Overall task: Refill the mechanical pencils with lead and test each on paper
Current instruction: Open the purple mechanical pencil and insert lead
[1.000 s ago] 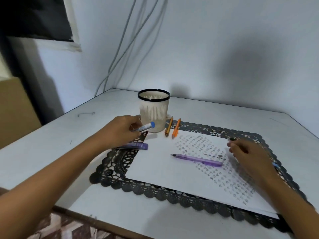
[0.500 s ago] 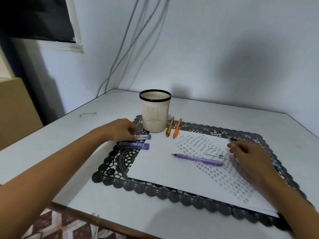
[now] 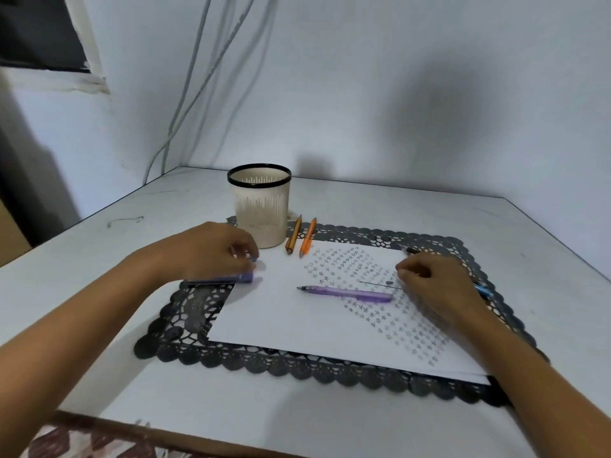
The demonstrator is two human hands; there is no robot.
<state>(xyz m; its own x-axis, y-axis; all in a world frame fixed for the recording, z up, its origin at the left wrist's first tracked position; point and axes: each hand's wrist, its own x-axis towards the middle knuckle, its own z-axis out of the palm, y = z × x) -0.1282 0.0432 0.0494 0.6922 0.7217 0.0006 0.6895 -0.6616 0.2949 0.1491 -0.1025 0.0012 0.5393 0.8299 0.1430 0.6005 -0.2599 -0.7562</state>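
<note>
As right hand [image 3: 436, 285] rests, purple pencil [image 3: 347, 294] beside

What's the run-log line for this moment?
left hand: at lead cases, grip unclear | right hand: curled beside loose lead, grip unclear | purple pencil: flat on paper, untouched

Tabletop [image 3: 429, 213]: black lace placemat [image 3: 185, 328] bearing a marked paper sheet [image 3: 284, 319], purple mechanical pencil [image 3: 345, 294] lying mid-sheet. At the placemat's far-left corner: slotted cup [image 3: 259, 206], with two orange pencils [image 3: 308, 238] just beside it. Left hand [image 3: 215, 251] curled over lead cases [image 3: 231, 278] at the sheet's left edge; right hand [image 3: 436, 285] curled at its right; grips unclear.
</note>
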